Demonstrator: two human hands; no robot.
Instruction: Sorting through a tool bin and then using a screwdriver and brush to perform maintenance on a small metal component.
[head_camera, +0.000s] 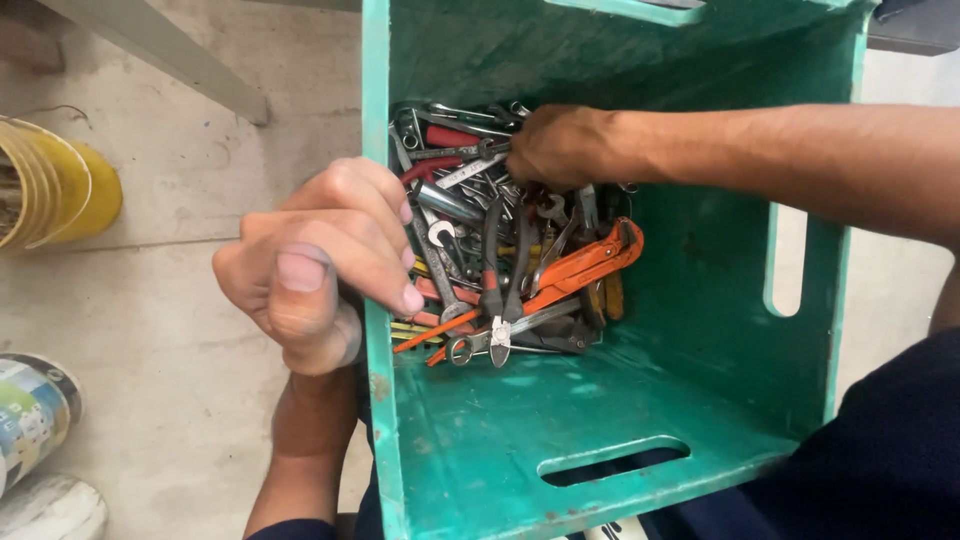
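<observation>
A green plastic crate (470, 440) is tipped so its tools pile at the far end. My left hand (320, 260) grips the crate's left wall, fingers curled over the rim. My right hand (560, 148) reaches inside, fingers down among the heap of wrenches (440, 200) and spanners; what it grasps is hidden. An orange pipe wrench (585, 262) lies across the pile, with black-handled pliers (505, 270) beside it.
A yellow bucket (55, 190) lies at the left on the concrete floor (180, 300). A paint can (35, 410) and a white round lid sit at the lower left. A grey beam (170, 50) crosses the top left.
</observation>
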